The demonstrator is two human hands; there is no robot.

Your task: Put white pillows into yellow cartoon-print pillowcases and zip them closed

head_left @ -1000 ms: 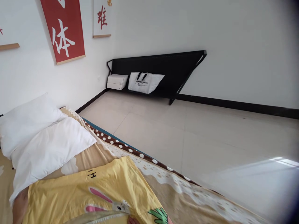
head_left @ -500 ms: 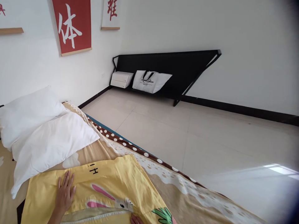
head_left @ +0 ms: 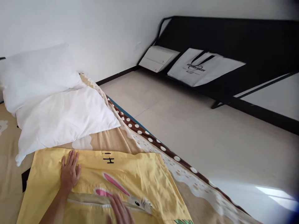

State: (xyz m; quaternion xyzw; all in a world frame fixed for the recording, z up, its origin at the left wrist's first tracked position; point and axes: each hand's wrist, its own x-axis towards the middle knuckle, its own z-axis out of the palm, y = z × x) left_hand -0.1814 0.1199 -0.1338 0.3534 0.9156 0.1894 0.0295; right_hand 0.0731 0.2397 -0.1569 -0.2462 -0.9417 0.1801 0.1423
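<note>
A yellow pillowcase (head_left: pixel 140 177) with a rabbit print and a zip lies flat on the bed. My left hand (head_left: pixel 69 170) rests palm down on its upper left part, fingers stretched out. Near the zip at the bottom edge my right hand (head_left: pixel 120 209) also lies on the cloth, blurred by motion, fingers extended. Two white pillows (head_left: pixel 58 115) are stacked just beyond the pillowcase.
The bed has a tan sheet with a brown dotted border (head_left: pixel 149 140) along its right edge. Pale tiled floor (head_left: pixel 198 130) spreads to the right. A black frame (head_left: pixel 245 37) leans on the far wall with a white box (head_left: pixel 157 58) and a white bag (head_left: pixel 203 67) against it.
The view dropped and moved closer to the bed, and the wall scrolls left the frame. My left hand slid up the pillowcase and my right hand came further onto it.
</note>
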